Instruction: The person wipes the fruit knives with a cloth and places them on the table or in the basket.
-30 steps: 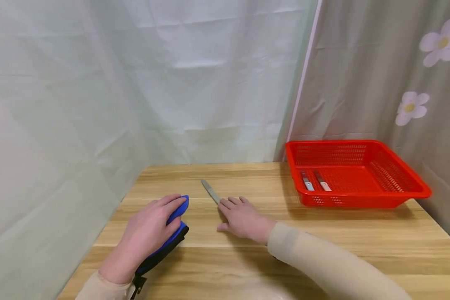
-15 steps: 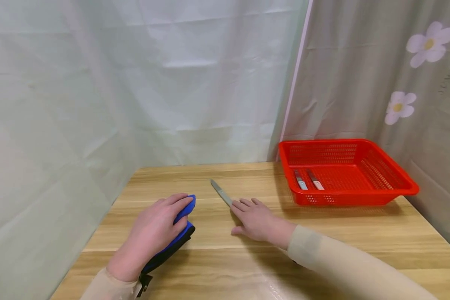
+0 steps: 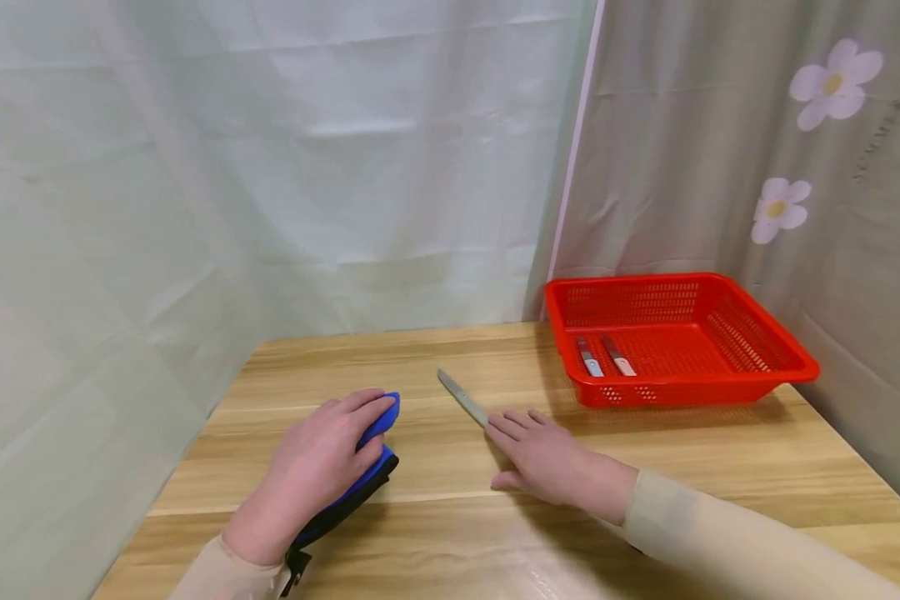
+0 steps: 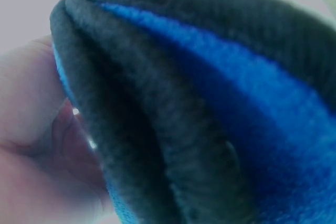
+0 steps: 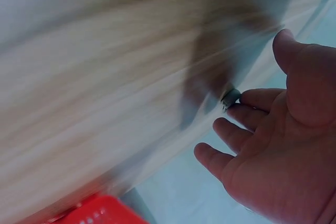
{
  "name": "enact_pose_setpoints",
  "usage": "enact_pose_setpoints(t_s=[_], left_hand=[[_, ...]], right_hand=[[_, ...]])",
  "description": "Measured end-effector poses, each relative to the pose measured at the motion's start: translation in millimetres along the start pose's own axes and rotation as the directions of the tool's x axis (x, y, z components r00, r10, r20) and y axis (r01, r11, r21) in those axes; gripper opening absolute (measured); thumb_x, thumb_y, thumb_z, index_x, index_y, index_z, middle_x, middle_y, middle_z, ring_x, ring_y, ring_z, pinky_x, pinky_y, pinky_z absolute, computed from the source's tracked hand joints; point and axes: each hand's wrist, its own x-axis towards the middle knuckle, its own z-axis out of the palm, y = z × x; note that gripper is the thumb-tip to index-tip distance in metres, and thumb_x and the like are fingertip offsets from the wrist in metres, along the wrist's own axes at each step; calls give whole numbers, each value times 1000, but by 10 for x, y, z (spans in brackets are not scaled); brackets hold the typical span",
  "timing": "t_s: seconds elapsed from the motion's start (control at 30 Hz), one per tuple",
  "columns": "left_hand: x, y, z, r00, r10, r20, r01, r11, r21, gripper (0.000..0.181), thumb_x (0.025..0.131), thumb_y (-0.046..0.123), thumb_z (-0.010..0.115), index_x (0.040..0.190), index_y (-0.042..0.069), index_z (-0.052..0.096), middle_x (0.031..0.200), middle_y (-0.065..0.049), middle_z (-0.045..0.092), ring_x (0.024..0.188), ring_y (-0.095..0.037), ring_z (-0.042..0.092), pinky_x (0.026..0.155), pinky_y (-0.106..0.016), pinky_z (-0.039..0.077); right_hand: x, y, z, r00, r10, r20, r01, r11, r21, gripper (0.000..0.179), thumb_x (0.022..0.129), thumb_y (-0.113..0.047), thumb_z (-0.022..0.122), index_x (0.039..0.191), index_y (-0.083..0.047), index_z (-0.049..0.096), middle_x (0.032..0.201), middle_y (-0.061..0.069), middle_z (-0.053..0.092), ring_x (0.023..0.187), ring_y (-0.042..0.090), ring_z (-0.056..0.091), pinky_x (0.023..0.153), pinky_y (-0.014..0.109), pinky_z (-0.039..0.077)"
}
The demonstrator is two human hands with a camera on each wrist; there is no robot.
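Now | left hand (image 3: 311,467) curled over blue-black cloth pad (image 3: 360,487), near left | right hand (image 3: 551,462) flat, fingers loosely spread, fingertips touching knife (image 3: 462,397) | red basket (image 3: 787,346) far right

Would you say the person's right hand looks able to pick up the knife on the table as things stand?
Probably yes: the right hand lies flat with its fingertips at the knife, and nothing lies between them.

Setting: improvised indoor recording corner, most likely domestic.
Surface: light wooden plank-grain table (image 3: 645,467).
Backdrop: pale green creased fabric sheet (image 3: 270,167) draped behind and left.
Right side: grey curtain with white flower print (image 3: 795,167).
Storage: red perforated plastic basket (image 3: 765,350) on the table.
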Motion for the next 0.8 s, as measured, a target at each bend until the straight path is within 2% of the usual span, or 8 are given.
enact_pose_setpoints(t_s=[0.23, 0.37, 0.5, 0.67, 0.8], left_hand=[[11, 16, -34, 1000, 12, -6, -12, 1000, 10, 48, 98, 17, 79, 146, 13, 74, 148, -10, 69, 123, -37, 72, 92, -56, 64], [42, 42, -42, 999, 30, -13, -30, 999, 12, 48, 99, 17, 80, 146, 13, 74, 148, -10, 69, 124, -37, 71, 95, -56, 63], [62, 84, -41, 999, 48, -1, -48, 999, 5, 48, 98, 16, 81, 145, 13, 74, 148, -10, 69, 123, -37, 72, 93, -56, 63], [78, 139, -22, 999, 51, 11, -51, 999, 0, 48, 98, 17, 81, 145, 13, 74, 148, -9, 69, 122, -36, 72, 93, -54, 64], [115, 183, 15, 998, 68, -3, -68, 998, 1, 46, 99, 18, 79, 145, 13, 74, 147, -10, 70, 123, -36, 72, 100, -55, 61]], right_hand=[[-214, 70, -65, 1000, 4, 17, -4, 1000, 16, 78, 107, -50, 71, 162, 2, 51, 165, 18, 53, 153, 39, 49, 123, 63, 40], [-241, 81, -125, 1000, 17, -6, -16, 1000, 4, 76, 106, -50, 72, 158, 4, 56, 160, 19, 58, 150, 40, 53, 120, 64, 43], [-152, 66, -141, 997, 39, -73, -39, 999, -2, 73, 104, -48, 75, 152, 5, 61, 155, 21, 62, 144, 42, 58, 116, 63, 48], [53, 70, -87, 988, 105, -115, -104, 995, 11, 71, 103, -46, 78, 149, 6, 62, 149, 23, 64, 138, 42, 61, 113, 61, 51], [228, 107, -35, 973, 177, -148, -179, 984, 1, 63, 102, -45, 81, 137, 6, 68, 132, 19, 69, 120, 39, 68, 101, 54, 59]])
